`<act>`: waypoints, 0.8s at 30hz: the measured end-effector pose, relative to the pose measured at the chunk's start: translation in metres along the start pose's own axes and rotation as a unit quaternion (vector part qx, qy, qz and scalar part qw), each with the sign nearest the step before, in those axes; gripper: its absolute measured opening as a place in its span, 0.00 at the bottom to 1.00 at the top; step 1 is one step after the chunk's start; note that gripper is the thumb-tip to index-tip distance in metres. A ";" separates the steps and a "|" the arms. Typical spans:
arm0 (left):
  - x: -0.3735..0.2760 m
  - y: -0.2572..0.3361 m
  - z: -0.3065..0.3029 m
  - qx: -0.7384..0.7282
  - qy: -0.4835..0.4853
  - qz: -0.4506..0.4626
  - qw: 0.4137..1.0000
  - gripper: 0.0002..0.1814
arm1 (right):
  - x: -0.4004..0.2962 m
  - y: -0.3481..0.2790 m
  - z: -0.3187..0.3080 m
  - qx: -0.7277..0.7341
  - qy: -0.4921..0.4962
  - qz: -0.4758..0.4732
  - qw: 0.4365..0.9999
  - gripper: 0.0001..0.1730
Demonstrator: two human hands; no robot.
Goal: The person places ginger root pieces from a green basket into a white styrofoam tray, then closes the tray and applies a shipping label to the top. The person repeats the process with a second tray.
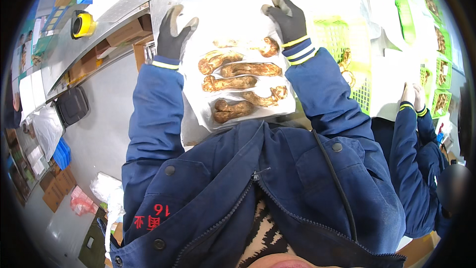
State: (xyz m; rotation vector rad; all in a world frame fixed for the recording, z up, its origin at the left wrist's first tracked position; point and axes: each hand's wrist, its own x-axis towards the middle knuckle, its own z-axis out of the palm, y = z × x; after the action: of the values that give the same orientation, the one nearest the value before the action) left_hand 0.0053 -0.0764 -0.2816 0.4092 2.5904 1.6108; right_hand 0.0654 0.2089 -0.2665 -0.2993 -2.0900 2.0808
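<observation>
Several brown mushrooms [251,69] with long stems lie in rough rows on a white sheet [284,109] before me. Thin white wrapping shows between some of them. My left hand [173,33], in a dark glove with pale grey fingertips, is at the sheet's left side, thumb and fingers spread apart. Beyond the mushrooms on the right is my right hand [288,16], gloved the same way, its fingers bent over the white area. Glare washes out the sheet's far part, so I cannot see whether the right fingertips grip its edge.
A green plastic basket [359,63] with some mushrooms stands right of my right arm. More green baskets [441,70] line the far right, by a co-worker's gloved hands [412,95]. A yellow tape dispenser [84,25] sits on the left metal table, with cardboard boxes [128,31] below.
</observation>
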 end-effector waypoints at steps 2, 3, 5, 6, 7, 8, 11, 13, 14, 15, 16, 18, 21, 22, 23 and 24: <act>0.016 -0.034 -0.017 0.097 -0.061 0.079 0.990 0.32 | -0.005 -0.012 0.001 0.193 -0.002 0.047 0.980 0.11; 0.021 -0.030 -0.020 0.130 -0.078 0.099 0.983 0.34 | -0.010 -0.025 -0.002 0.158 -0.006 0.077 0.984 0.11; 0.015 -0.022 -0.017 0.027 -0.093 0.068 0.993 0.35 | -0.010 -0.019 -0.016 0.211 -0.085 0.091 0.969 0.10; 0.012 -0.006 -0.016 -0.025 -0.100 0.055 0.993 0.36 | -0.010 -0.010 -0.029 0.233 -0.128 0.089 0.960 0.08; 0.004 0.003 -0.018 0.008 -0.086 0.116 0.989 0.38 | -0.008 -0.007 -0.037 0.269 -0.161 0.111 0.943 0.06; -0.007 0.008 -0.013 0.002 -0.094 0.118 0.989 0.40 | -0.011 -0.002 -0.038 0.260 -0.142 0.108 0.949 0.07; -0.029 0.019 -0.005 -0.094 -0.065 0.049 0.992 0.38 | -0.010 0.002 -0.043 0.247 -0.143 0.122 0.951 0.17; -0.042 0.031 0.010 -0.317 0.001 -0.089 0.944 0.30 | -0.014 -0.006 -0.035 0.199 -0.132 0.085 0.967 0.26; -0.044 0.036 0.010 -0.316 0.008 -0.108 0.942 0.31 | -0.022 -0.018 -0.021 0.155 -0.107 0.038 0.981 0.31; -0.045 0.041 0.009 -0.317 0.015 -0.125 0.940 0.32 | -0.025 -0.027 -0.013 0.109 -0.083 -0.011 0.991 0.36; -0.047 0.042 0.011 -0.308 0.023 -0.114 0.944 0.33 | -0.024 -0.014 -0.026 -0.060 -0.111 -0.054 0.991 0.43; -0.053 0.040 0.014 -0.256 0.048 -0.088 0.961 0.34 | -0.032 -0.014 -0.025 -0.108 -0.087 -0.084 0.987 0.42; -0.060 0.042 0.016 -0.156 0.081 -0.072 0.982 0.35 | -0.042 -0.003 -0.013 -0.072 -0.045 -0.058 0.995 0.40; -0.061 0.043 0.016 -0.108 0.077 -0.066 0.989 0.37 | -0.040 0.002 -0.009 -0.043 -0.005 -0.047 0.998 0.39; -0.063 0.042 0.017 -0.126 0.081 -0.056 0.987 0.38 | -0.041 0.004 -0.007 -0.013 0.036 -0.037 0.999 0.38; -0.069 0.040 0.017 -0.141 0.091 -0.049 0.985 0.38 | -0.040 -0.006 -0.004 -0.069 0.022 -0.001 0.997 0.37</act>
State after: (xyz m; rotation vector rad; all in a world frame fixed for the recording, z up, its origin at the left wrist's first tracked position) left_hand 0.0827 -0.0621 -0.2594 0.1170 2.4007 2.0247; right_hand 0.1053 0.2019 -0.2595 -0.3578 -2.2106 1.9150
